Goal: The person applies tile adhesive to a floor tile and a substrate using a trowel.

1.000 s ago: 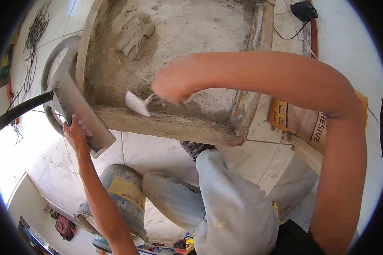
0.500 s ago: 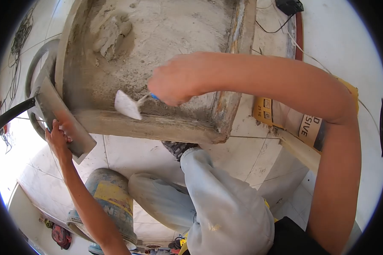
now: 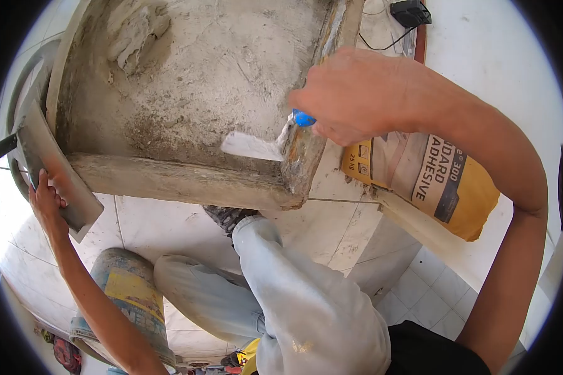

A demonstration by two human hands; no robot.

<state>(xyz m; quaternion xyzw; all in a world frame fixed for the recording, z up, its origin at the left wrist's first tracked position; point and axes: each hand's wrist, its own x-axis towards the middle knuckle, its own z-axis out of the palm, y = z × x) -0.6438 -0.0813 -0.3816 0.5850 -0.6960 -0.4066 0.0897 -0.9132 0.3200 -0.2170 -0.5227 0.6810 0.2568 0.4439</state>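
Note:
My left hand point(image 3: 48, 199) is closed on a rectangular steel plastering trowel point(image 3: 61, 172), held at the left outside a mixing trough. My right hand point(image 3: 350, 94) is wrapped round the blue handle of a small pointing trowel point(image 3: 253, 145). Its pale, mortar-smeared blade is over the near right corner of the mixing trough point(image 3: 181, 181). In the trough lies grey mortar, crumbly along the near side. A thicker lump of mortar point(image 3: 137, 40) sits toward its far left.
A yellow and grey adhesive bag point(image 3: 447, 181) lies right of the trough, under my right forearm. A dirty bucket point(image 3: 128, 284) stands near my left forearm. My bent legs point(image 3: 306, 281) are below the trough. A black device with a cord point(image 3: 410, 12) is at the far right.
My right hand has moved right with the pointing trowel, from the middle of the trough's near side to its right corner. My left hand still grips the plastering trowel; the view has shifted.

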